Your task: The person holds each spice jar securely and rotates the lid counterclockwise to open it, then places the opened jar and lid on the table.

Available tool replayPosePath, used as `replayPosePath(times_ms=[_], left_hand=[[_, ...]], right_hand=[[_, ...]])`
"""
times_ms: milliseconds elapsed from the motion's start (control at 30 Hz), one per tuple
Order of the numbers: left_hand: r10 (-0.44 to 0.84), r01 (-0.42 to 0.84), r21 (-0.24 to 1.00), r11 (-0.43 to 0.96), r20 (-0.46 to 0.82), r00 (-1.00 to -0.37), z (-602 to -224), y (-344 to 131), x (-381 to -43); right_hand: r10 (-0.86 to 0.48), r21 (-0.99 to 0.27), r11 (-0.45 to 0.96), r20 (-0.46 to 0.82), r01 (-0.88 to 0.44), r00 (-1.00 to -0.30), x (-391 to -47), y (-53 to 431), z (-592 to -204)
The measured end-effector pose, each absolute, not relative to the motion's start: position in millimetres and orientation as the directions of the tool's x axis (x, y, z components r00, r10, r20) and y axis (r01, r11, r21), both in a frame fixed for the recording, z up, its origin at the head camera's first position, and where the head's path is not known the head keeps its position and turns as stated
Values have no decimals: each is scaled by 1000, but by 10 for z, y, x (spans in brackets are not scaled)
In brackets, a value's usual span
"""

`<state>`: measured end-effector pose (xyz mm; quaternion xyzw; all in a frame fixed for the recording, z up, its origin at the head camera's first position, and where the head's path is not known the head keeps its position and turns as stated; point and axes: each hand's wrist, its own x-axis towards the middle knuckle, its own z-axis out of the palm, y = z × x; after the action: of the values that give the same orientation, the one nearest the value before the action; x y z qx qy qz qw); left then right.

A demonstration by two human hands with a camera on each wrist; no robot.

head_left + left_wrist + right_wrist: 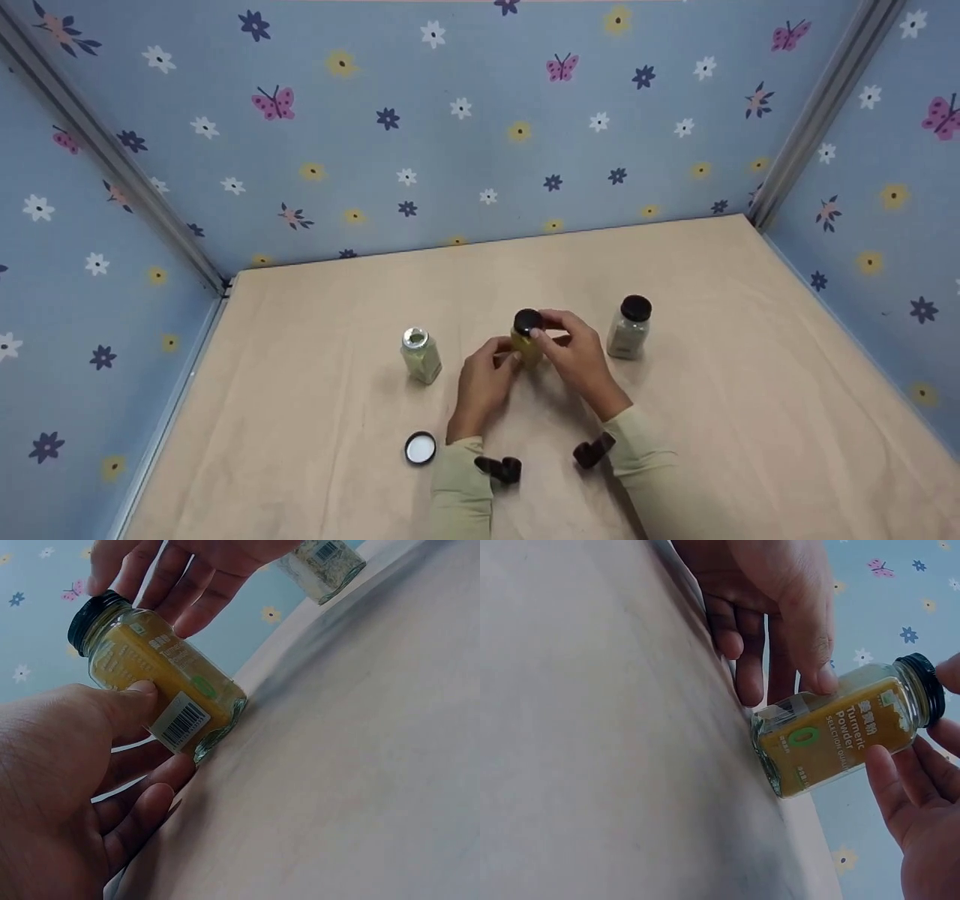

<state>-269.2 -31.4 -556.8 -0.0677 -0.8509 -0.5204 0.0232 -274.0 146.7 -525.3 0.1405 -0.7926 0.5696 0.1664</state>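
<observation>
Past pale-green sleeves, clasping upright turmeric powder jar low in left hand, pinching uppermost black lid with nearer right hand.

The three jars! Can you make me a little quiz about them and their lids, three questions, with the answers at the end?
1. Which words are on the middle jar? A) Sea Salt B) Turmeric Powder C) Brown Sugar
2. True or false: the loose lid has its white inside facing up.
3. In the head view, which jar has no lid on?

Key: 1. B. 2. True. 3. The left jar.
</observation>
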Motion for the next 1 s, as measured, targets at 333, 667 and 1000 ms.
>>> replayPosePath(times_ms=[333, 667, 1000], left_hand=[[96, 150, 877, 457, 119, -988, -5572, -311, -2708], [102, 156, 872, 464, 122, -987, -5580, -302, -2710], [104, 177, 875, 451, 146, -984, -5596, -320, -2722]], right_hand=[[-33, -859, 320, 411, -399, -911, -2756, 1459, -5249], [5, -895, 274, 367, -352, -930, -2706, 1464, -5193], [-31, -880, 301, 376, -367, -926, -2737, 1461, -5236]])
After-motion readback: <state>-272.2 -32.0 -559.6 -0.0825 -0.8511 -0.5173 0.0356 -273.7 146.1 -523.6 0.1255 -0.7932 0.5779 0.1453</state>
